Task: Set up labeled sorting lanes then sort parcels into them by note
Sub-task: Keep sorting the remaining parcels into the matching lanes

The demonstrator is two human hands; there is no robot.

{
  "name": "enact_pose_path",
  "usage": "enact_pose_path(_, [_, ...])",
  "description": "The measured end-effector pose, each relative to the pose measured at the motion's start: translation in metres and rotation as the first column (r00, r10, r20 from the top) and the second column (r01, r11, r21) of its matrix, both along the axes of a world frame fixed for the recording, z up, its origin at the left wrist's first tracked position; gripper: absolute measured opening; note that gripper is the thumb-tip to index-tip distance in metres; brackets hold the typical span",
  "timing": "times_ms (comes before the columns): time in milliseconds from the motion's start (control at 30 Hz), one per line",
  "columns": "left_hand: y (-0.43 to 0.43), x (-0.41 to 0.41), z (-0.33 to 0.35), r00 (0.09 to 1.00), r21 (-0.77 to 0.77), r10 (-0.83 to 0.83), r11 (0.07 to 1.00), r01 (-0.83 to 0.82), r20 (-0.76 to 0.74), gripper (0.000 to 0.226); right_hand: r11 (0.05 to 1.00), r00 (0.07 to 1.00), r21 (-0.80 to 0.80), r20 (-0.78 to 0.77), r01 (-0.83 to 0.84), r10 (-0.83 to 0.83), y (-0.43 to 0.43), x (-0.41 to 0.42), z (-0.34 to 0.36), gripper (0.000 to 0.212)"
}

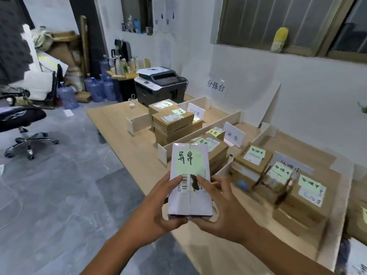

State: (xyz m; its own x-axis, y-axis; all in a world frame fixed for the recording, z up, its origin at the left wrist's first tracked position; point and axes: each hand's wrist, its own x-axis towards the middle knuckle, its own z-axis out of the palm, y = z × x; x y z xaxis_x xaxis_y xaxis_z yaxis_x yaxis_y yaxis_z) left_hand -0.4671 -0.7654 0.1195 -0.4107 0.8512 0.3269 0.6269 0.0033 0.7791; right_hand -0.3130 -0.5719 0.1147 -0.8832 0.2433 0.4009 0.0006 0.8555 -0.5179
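I hold a white parcel (190,201) upright over the table's near edge. A green note (189,160) with handwritten characters is stuck on its top half, with a barcode label below it. My left hand (158,203) grips its left side and bottom, my right hand (220,207) its right side. Behind it, low white dividers (226,121) split the wooden table (123,133) into lanes with standing white cards (234,136). The far lane holds a stack of brown boxes (172,124). The middle lane holds brown boxes (215,149), and the right lane more brown boxes (303,197), all with green notes.
A printer (160,84) stands behind the table's far end. An office chair (23,126) and water jugs (95,88) stand on the grey floor to the left. A paper sign (216,86) hangs on the white wall. More boxes (359,219) sit at the right edge.
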Motion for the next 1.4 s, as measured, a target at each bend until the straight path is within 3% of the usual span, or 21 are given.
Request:
enact_pose_path(167, [0.066, -0.096, 0.006, 1.000, -0.099, -0.010, 0.995, 0.011, 0.014, 0.096, 0.997, 1.000, -0.081, 0.026, 0.011, -0.009, 0.060, -0.088, -0.007, 0.097])
enact_pose_path(433, [0.203, -0.228, 0.026, 0.986, -0.228, -0.166, 0.961, 0.157, -0.022, 0.099, 0.963, 0.979, -0.178, 0.067, 0.200, -0.191, 0.163, -0.188, 0.000, 0.095])
enact_pose_path(800, [0.476, -0.410, -0.008, 0.851, -0.295, -0.521, 0.806, 0.514, 0.060, 0.098, 0.771, 0.788, -0.184, 0.242, 0.610, -0.566, 0.343, -0.335, -0.025, 0.099])
enact_pose_path(967, [0.540, -0.439, -0.068, 0.818, -0.418, -0.560, 0.717, 0.558, 0.131, 0.100, 0.700, 0.712, -0.211, 0.407, 0.683, -0.572, 0.384, -0.368, -0.069, 0.096])
enact_pose_path(1100, [0.551, -0.433, -0.116, 0.812, -0.466, -0.557, 0.680, 0.566, 0.174, 0.097, 0.700, 0.636, -0.125, 0.551, 0.703, -0.540, 0.396, -0.382, -0.105, 0.100])
enact_pose_path(1300, [0.577, -0.429, -0.134, 0.796, -0.409, -0.558, 0.685, 0.602, 0.236, 0.099, 0.654, 0.593, -0.126, 0.574, 0.746, -0.565, 0.419, -0.390, -0.119, 0.096])
enact_pose_path(1400, [0.578, -0.429, -0.137, 0.797, -0.437, -0.571, 0.676, 0.593, 0.198, 0.099, 0.642, 0.572, -0.115, 0.591, 0.758, -0.569, 0.418, -0.389, -0.121, 0.097])
